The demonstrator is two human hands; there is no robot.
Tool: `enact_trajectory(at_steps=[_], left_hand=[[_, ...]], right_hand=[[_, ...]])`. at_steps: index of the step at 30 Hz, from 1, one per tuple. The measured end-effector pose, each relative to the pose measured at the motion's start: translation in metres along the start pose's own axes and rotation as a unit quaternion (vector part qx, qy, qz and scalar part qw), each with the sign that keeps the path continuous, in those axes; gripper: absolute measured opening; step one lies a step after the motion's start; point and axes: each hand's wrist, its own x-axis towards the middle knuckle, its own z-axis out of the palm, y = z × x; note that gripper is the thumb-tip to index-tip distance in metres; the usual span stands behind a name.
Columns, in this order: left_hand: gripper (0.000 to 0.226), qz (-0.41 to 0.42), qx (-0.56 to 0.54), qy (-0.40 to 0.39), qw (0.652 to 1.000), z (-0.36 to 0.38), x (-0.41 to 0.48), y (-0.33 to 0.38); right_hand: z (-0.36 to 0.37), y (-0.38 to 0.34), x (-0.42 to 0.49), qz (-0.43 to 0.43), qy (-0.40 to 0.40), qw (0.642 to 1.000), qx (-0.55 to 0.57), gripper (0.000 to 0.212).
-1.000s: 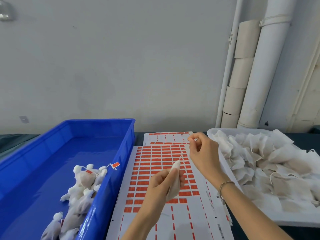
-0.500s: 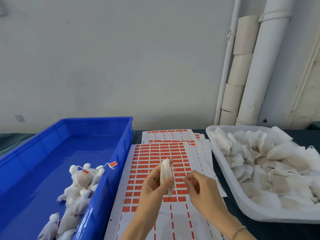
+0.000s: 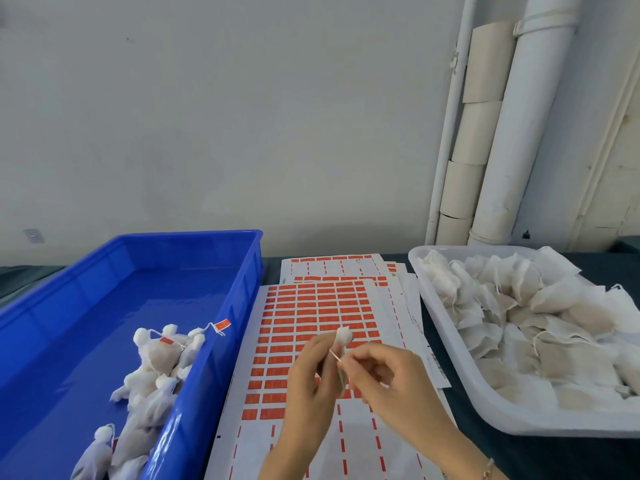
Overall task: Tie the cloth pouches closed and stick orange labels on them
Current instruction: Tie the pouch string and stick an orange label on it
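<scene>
Cloth pouch point(image 3: 343, 336) is gripped in the left hand point(image 3: 311, 379) above the near part of the orange label sheet point(image 3: 311, 306); the right hand point(image 3: 391, 386) pinches its string point(image 3: 335, 355). Tied pouches point(image 3: 156, 368) lie in the blue crate point(image 3: 86, 282) at left, untied pouches point(image 3: 519, 323) in the white tray point(image 3: 485, 403) at right.

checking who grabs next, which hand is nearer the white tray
Right. The right hand, pinching the string, is just left of the tray; the left hand, holding the pouch, is farther left.
</scene>
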Motion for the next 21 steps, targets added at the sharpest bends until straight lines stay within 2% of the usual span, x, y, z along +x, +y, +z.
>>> enact_trajectory(at_steps=[2, 4, 7, 11, 16, 21], left_hand=[[0.021, -0.094, -0.077, 0.01, 0.993, 0.0, 0.001, 0.008], [0.021, -0.192, -0.131, 0.052, 0.971, 0.0, 0.003, 0.012], [0.017, -0.256, -0.193, 0.07, 0.945, 0.0, 0.004, 0.013], [0.022, -0.241, -0.189, 0.033, 0.951, 0.001, 0.004, 0.015], [0.019, -0.2, -0.135, 0.026, 0.97, 0.0, 0.001, 0.013], [0.029, -0.234, -0.139, 0.054, 0.961, 0.0, -0.001, 0.011]], right_hand=[[0.0, 0.003, 0.0, 0.009, 0.037, 0.999, 0.006, 0.015], [0.001, 0.008, 0.001, 0.025, 0.072, 0.997, 0.009, 0.011], [0.006, 0.015, 0.005, 0.063, 0.081, 0.994, 0.03, 0.008], [0.011, 0.014, 0.013, 0.152, 0.05, 0.978, 0.131, 0.011], [0.007, 0.015, 0.016, 0.19, 0.041, 0.965, 0.177, 0.01], [0.009, 0.016, 0.017, 0.222, 0.036, 0.951, 0.211, 0.007]])
